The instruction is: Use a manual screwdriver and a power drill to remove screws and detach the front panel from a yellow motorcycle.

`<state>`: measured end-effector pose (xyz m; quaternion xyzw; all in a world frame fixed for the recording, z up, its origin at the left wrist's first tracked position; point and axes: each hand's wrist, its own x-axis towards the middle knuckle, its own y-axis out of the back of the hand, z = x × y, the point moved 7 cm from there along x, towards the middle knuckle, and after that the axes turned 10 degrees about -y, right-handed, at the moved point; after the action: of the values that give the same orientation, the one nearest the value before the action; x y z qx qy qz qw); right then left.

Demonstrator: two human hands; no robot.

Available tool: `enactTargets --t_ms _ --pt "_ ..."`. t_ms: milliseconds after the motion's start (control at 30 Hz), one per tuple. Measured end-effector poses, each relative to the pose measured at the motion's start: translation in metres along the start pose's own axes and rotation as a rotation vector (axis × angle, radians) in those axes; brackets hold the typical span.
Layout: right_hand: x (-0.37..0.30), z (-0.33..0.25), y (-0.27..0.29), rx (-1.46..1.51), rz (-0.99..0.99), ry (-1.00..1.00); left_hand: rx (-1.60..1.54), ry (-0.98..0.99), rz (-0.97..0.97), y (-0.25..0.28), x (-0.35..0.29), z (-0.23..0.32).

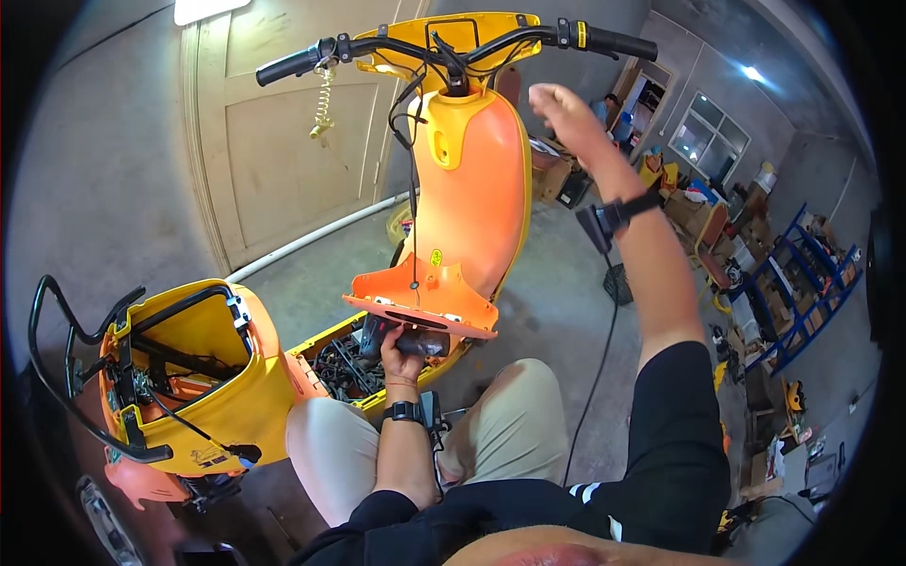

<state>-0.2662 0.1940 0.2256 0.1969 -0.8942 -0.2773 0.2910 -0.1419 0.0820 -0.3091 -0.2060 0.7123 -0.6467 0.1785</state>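
Below the handlebar, my left hand [401, 351] is closed round a dark power drill [429, 345], which is partly hidden by an orange scooter panel [425, 292] just above it. The panel sits tilted at the foot of the scooter's orange and yellow front shield [467, 189]. My right hand [571, 118] is raised to the right of the shield, apart from it. Its fingers are bent, and whatever they may hold is hidden. A thin black cable [413, 217] hangs down the shield to the panel.
The black handlebar [510, 38] spans the top, with a coiled cord [323, 104] at its left. An open yellow footboard [340, 368] holds dark loose parts. The yellow rear body [198, 377] stands left with a black rail. A blue rack [802, 292] and boxes line the right.
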Motion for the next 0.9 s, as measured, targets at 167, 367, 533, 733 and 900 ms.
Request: enactTargets --t_ms 167,367,533,733,900 --pt "0.054 -0.002 -0.009 0.079 -0.066 -0.034 -0.004 0.043 0.038 -0.010 -0.005 0.001" --pt "0.108 0.020 -0.018 0.538 -0.195 -0.047 0.033 0.025 0.036 -0.006 -0.006 0.008" --pt "0.128 0.030 -0.024 0.851 -0.146 -0.032 0.046 0.057 0.041 -0.003 -0.005 0.004" --pt "0.134 0.026 -0.039 1.087 -0.271 0.035 0.090 0.059 0.096 -0.001 -0.007 0.004" --pt "0.137 0.024 -0.031 1.049 -0.302 0.060 0.114 0.060 0.117 -0.004 -0.006 0.002"
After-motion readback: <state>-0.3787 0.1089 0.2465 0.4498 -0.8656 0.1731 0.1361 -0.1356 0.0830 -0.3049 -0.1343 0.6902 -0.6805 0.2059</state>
